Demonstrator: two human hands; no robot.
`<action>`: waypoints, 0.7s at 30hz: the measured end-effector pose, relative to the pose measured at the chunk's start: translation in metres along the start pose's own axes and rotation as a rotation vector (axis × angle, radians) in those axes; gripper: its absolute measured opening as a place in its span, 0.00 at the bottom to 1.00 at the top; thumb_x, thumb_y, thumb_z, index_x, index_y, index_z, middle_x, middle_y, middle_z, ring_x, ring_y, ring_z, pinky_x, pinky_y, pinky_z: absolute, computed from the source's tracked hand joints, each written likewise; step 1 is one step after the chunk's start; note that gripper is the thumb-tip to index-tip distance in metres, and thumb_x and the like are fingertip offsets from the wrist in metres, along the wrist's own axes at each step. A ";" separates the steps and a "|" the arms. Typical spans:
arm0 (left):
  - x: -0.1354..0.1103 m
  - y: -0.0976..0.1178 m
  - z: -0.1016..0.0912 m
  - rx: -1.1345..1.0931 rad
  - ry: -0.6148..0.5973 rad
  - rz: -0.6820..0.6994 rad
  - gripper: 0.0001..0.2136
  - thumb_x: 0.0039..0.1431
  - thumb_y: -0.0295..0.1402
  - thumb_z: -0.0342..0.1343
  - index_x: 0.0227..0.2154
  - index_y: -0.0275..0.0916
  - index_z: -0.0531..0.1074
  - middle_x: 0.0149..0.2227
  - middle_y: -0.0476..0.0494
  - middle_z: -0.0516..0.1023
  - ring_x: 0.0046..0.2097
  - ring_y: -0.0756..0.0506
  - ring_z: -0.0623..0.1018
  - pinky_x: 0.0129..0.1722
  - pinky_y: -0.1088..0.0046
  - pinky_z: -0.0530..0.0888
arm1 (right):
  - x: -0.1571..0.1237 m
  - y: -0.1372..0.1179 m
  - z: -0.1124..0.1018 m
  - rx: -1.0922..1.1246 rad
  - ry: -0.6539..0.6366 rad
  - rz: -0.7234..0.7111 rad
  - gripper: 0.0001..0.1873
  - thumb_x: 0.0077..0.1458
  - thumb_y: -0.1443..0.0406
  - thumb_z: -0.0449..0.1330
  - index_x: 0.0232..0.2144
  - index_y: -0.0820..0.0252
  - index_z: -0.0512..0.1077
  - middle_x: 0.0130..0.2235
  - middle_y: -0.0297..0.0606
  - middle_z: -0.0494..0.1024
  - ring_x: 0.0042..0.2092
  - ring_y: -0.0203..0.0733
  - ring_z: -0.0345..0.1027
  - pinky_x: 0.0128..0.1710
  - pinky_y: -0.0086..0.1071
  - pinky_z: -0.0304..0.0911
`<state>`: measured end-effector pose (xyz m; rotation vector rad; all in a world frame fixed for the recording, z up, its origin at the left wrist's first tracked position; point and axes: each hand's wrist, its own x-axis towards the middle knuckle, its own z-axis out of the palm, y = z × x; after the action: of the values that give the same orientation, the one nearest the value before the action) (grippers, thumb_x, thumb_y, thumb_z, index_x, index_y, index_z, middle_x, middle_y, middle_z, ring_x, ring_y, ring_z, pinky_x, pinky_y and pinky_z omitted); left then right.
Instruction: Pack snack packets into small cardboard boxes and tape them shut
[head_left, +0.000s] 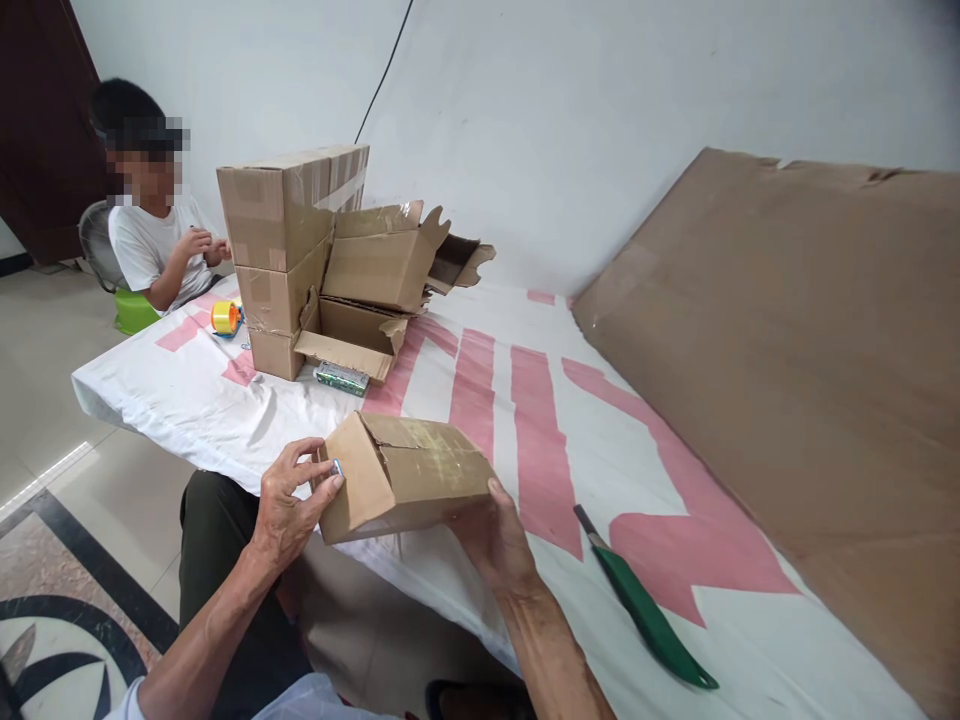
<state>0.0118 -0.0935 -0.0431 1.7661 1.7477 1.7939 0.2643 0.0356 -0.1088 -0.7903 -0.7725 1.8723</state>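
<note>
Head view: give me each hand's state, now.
Left hand: closed on the left end of the small cardboard box.
Right hand: closed around the box's right side, thumb up on its edge.

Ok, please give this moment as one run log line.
right hand: holds small cardboard box | left hand: pinches small shiny item at its end | nearby: green-handled knife on cloth

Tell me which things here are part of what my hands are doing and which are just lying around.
In hand: small cardboard box, held by left hand and right hand.
Lying about: green-handled knife, stacked boxes, tape roll, small green pack, big cardboard sheet.
</note>
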 end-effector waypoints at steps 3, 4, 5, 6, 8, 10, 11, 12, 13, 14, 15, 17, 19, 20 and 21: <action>0.001 -0.002 0.001 0.005 0.013 0.008 0.07 0.62 0.28 0.67 0.41 0.44 0.87 0.50 0.37 0.84 0.51 0.41 0.85 0.49 0.65 0.83 | 0.001 0.001 0.000 -0.001 0.015 -0.012 0.30 0.57 0.44 0.69 0.58 0.44 0.79 0.57 0.37 0.85 0.58 0.57 0.78 0.47 0.46 0.77; 0.001 -0.003 0.002 0.007 0.019 0.013 0.07 0.62 0.28 0.67 0.40 0.44 0.87 0.50 0.38 0.84 0.51 0.41 0.85 0.49 0.65 0.83 | 0.001 0.001 0.000 -0.002 0.009 -0.012 0.29 0.57 0.44 0.69 0.58 0.44 0.79 0.58 0.37 0.85 0.58 0.57 0.78 0.47 0.46 0.77; 0.002 -0.004 0.003 0.010 0.025 0.017 0.07 0.62 0.27 0.67 0.40 0.44 0.87 0.50 0.38 0.84 0.50 0.41 0.85 0.49 0.65 0.83 | 0.001 0.001 0.000 -0.004 0.002 -0.012 0.30 0.58 0.44 0.69 0.59 0.44 0.79 0.58 0.36 0.85 0.58 0.57 0.78 0.47 0.46 0.77; 0.002 -0.005 0.003 0.013 0.031 0.022 0.07 0.62 0.27 0.66 0.39 0.44 0.87 0.49 0.38 0.84 0.50 0.42 0.85 0.48 0.65 0.83 | 0.001 0.001 0.000 -0.005 -0.004 -0.012 0.30 0.58 0.44 0.69 0.59 0.44 0.78 0.58 0.37 0.85 0.57 0.57 0.78 0.46 0.46 0.78; 0.003 -0.007 0.003 0.014 0.035 0.028 0.07 0.63 0.26 0.65 0.38 0.44 0.87 0.48 0.38 0.84 0.48 0.42 0.85 0.48 0.66 0.83 | 0.001 0.001 0.001 -0.008 -0.002 -0.017 0.30 0.58 0.44 0.69 0.59 0.45 0.79 0.57 0.37 0.85 0.57 0.57 0.78 0.45 0.45 0.78; 0.003 -0.007 0.002 0.006 0.024 0.023 0.08 0.64 0.26 0.63 0.38 0.43 0.87 0.49 0.38 0.84 0.49 0.42 0.85 0.48 0.66 0.83 | 0.000 0.001 0.003 -0.009 0.009 -0.029 0.30 0.58 0.44 0.68 0.58 0.45 0.79 0.56 0.36 0.85 0.56 0.57 0.78 0.45 0.44 0.78; 0.003 -0.006 0.002 -0.001 0.015 0.015 0.08 0.64 0.26 0.63 0.39 0.44 0.87 0.49 0.38 0.84 0.50 0.42 0.85 0.49 0.65 0.83 | -0.001 0.001 0.004 -0.011 0.011 -0.033 0.29 0.58 0.44 0.68 0.58 0.44 0.79 0.56 0.36 0.85 0.56 0.56 0.78 0.45 0.44 0.77; 0.003 -0.005 0.001 -0.009 0.004 0.005 0.08 0.64 0.26 0.63 0.40 0.44 0.86 0.50 0.37 0.84 0.51 0.42 0.85 0.50 0.65 0.82 | -0.001 0.000 0.005 -0.014 0.011 -0.035 0.29 0.57 0.44 0.69 0.58 0.44 0.79 0.56 0.36 0.85 0.56 0.56 0.78 0.45 0.44 0.77; 0.003 -0.005 0.001 -0.017 -0.006 -0.006 0.08 0.64 0.27 0.64 0.41 0.44 0.86 0.51 0.37 0.84 0.51 0.42 0.85 0.50 0.64 0.82 | -0.002 0.000 0.005 -0.016 0.013 -0.036 0.29 0.57 0.44 0.69 0.58 0.44 0.79 0.56 0.36 0.85 0.56 0.56 0.78 0.45 0.45 0.77; 0.003 -0.004 0.000 -0.025 -0.013 -0.018 0.07 0.64 0.28 0.65 0.41 0.43 0.86 0.51 0.37 0.84 0.52 0.41 0.84 0.51 0.64 0.82 | -0.002 0.000 0.006 -0.017 0.016 -0.036 0.29 0.57 0.43 0.69 0.57 0.44 0.80 0.56 0.36 0.85 0.56 0.57 0.78 0.44 0.45 0.77; 0.004 -0.004 0.000 -0.031 -0.018 -0.030 0.06 0.64 0.30 0.66 0.41 0.43 0.86 0.52 0.36 0.84 0.52 0.41 0.84 0.52 0.64 0.82 | -0.002 0.000 0.006 -0.017 0.021 -0.035 0.29 0.57 0.43 0.69 0.57 0.44 0.80 0.56 0.37 0.85 0.56 0.57 0.78 0.44 0.45 0.77; 0.006 -0.005 0.000 -0.043 -0.023 -0.051 0.05 0.63 0.31 0.67 0.40 0.43 0.87 0.51 0.37 0.83 0.52 0.41 0.84 0.52 0.63 0.81 | -0.002 0.000 0.006 -0.018 0.027 -0.032 0.29 0.56 0.43 0.69 0.56 0.44 0.80 0.56 0.37 0.85 0.56 0.57 0.78 0.43 0.44 0.77; 0.009 -0.007 -0.001 -0.065 -0.037 -0.067 0.05 0.65 0.32 0.66 0.39 0.44 0.87 0.50 0.37 0.84 0.51 0.41 0.84 0.51 0.63 0.81 | -0.001 0.000 0.005 -0.022 0.030 -0.032 0.30 0.56 0.43 0.69 0.57 0.44 0.80 0.56 0.37 0.85 0.56 0.57 0.78 0.43 0.44 0.77; 0.011 -0.008 -0.001 -0.080 -0.052 -0.076 0.05 0.66 0.32 0.65 0.39 0.44 0.87 0.49 0.38 0.84 0.51 0.41 0.84 0.51 0.63 0.81 | -0.001 0.000 0.005 -0.023 0.031 -0.033 0.30 0.56 0.43 0.69 0.57 0.43 0.79 0.56 0.37 0.85 0.57 0.57 0.78 0.42 0.44 0.77; 0.013 -0.008 -0.002 -0.098 -0.069 -0.085 0.06 0.67 0.33 0.64 0.39 0.44 0.87 0.49 0.38 0.84 0.52 0.41 0.84 0.52 0.62 0.81 | -0.001 0.001 0.004 -0.023 0.035 -0.036 0.30 0.56 0.43 0.69 0.58 0.43 0.79 0.56 0.37 0.85 0.57 0.57 0.78 0.42 0.44 0.76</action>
<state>0.0010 -0.0828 -0.0406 1.6695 1.6536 1.7314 0.2611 0.0339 -0.1067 -0.8165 -0.7829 1.8164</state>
